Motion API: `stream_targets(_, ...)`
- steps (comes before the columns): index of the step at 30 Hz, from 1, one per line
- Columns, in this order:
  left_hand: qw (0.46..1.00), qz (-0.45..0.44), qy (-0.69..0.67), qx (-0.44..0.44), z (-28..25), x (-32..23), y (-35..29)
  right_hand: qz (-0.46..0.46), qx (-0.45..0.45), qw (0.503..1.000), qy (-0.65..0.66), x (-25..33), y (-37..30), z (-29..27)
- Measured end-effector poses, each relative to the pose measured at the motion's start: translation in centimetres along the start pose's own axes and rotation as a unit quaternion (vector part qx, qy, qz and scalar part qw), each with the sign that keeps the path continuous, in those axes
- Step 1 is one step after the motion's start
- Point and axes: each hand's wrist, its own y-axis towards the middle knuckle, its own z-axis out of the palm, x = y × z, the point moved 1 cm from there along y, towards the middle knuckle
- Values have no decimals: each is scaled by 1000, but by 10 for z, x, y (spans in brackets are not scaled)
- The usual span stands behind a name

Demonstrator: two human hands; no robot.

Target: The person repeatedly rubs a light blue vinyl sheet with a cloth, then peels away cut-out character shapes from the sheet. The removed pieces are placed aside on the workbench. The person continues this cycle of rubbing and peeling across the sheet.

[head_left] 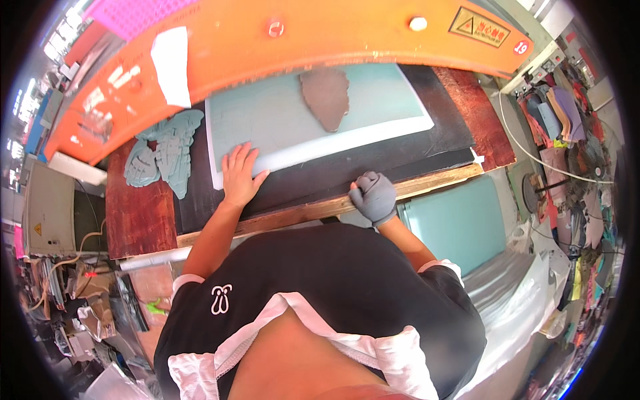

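My left hand (240,176) lay wide on teal sheet (260,119), right hand (375,199) fisted off its near side; light, flat pressure suited.

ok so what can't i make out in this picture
All in the head view:
- Far edge of the green sheet: hidden by the orange beam.
- Anything inside the right hand: hidden by its own curl.
- Rest of the pink basket: cut off by the top edge.
- Scraps at far right: too small and crowded to tell apart.
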Motion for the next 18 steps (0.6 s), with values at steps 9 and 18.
stream_targets(9, 995, -81, -61, -17, 9, -102, -55, 169, -85, 957, 220, -95, 75, -47)
stream_targets(18, 988, -111, 80, -66, 29, -93, -78, 40, -110, 993, 10, -148, 56, -83)
